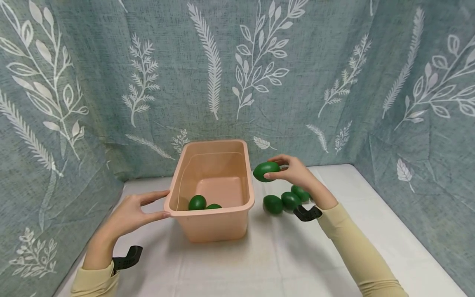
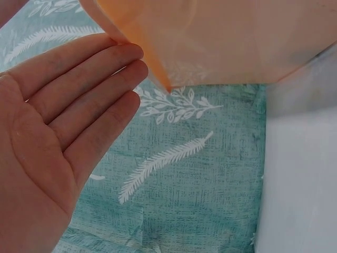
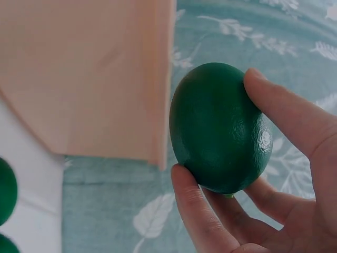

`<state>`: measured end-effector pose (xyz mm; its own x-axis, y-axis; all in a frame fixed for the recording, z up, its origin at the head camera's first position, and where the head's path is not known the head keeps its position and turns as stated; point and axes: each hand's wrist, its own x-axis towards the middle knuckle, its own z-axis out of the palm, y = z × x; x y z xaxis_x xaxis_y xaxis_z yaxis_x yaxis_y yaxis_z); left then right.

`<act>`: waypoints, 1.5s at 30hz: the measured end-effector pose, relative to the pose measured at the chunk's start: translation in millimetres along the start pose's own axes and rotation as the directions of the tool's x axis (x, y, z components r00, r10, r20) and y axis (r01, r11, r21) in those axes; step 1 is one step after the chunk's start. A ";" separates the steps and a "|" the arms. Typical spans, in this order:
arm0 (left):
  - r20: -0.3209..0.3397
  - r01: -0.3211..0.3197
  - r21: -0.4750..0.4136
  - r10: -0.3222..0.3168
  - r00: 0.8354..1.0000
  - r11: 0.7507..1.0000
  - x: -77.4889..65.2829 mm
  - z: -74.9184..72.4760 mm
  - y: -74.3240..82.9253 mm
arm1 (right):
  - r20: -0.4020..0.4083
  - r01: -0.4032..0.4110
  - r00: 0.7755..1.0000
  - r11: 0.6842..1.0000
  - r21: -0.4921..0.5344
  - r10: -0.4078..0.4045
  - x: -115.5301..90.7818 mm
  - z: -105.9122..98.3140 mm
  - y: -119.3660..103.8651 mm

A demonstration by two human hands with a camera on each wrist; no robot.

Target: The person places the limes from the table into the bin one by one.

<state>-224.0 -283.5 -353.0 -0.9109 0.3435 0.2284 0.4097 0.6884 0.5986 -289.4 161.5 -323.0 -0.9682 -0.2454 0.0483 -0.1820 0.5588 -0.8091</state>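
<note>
My right hand (image 1: 293, 170) pinches a dark green, glossy avocado (image 3: 221, 129) between thumb and fingers. It holds the fruit raised, just right of the peach plastic bin (image 1: 219, 225). At the bin's left rim, my left hand (image 1: 130, 212) touches with its fingertips, thumb and index spread apart. The left wrist view shows its fingers (image 2: 100, 79) straight along the bin's edge. Inside the bin, near its front wall, lie two avocados (image 1: 197, 202), one mostly hidden by the rim. More avocados (image 1: 272, 204) rest on the table under my right wrist, which may cover part of the group.
A white cloth (image 1: 230, 268) covers the table. Blue-green curtains (image 1: 167, 82) with white leaf prints stand behind the bin and on both sides. A black strap mount (image 1: 308, 213) sticks out from each wrist.
</note>
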 end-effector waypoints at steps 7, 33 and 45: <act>-0.002 0.008 0.006 -0.008 1.000 1.000 1.7 0.0 1.2 | 0.009 0.025 1.000 0.999 -0.024 -0.025 18.3 -2.3 -20.1; 0.014 -0.010 0.033 0.009 1.000 0.999 6.2 2.8 6.3 | 0.128 0.012 0.991 0.997 0.080 -0.022 63.3 33.3 -71.1; 0.018 0.039 0.032 -0.039 0.999 0.999 -0.5 0.3 8.4 | 0.064 -0.006 0.998 0.996 0.085 0.001 47.5 -1.0 -35.0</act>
<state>-220.1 -277.7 -348.3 -0.9253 0.3275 0.1912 0.3756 0.7212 0.5820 -329.2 131.0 -291.7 -0.9553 -0.2954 0.0100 -0.1608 0.4909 -0.8562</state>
